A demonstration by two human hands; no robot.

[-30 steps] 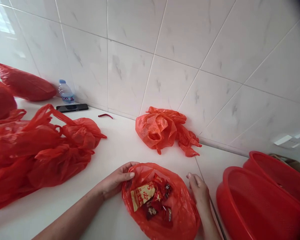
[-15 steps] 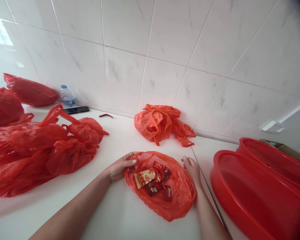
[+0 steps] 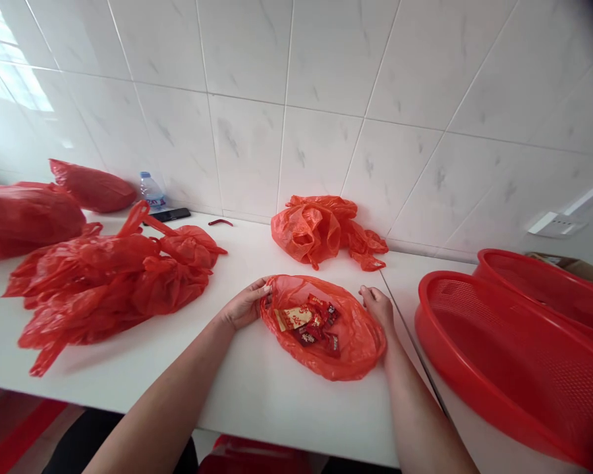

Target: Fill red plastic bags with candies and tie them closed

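On the white table [image 3: 257, 395], a red plastic bag [image 3: 356, 355] lies with its mouth spread wide. Inside it are a gold-coloured packet with red characters [image 3: 292, 318] and several small red and dark wrapped sweets [image 3: 332, 343]. My left hand [image 3: 247, 304] pinches the bag's left rim, thumb on the inner side. At the right rim is my right hand [image 3: 378, 308], fingers curled in against the bag; its lower fingers are partly hidden.
A crumpled red bag [image 3: 316, 230] lies by the tiled wall. To the left are a heap of red bags [image 3: 113, 283], filled red bags [image 3: 24, 217], a water bottle [image 3: 151, 191], a phone [image 3: 170, 215] and a small dark-red strip [image 3: 221, 222]. Red plastic baskets [image 3: 494, 355] stand at the right.
The view has tilted and pulled back, so the table's front edge now shows. Both hands stay at the bag's rim, and the sweets lie in it as before.
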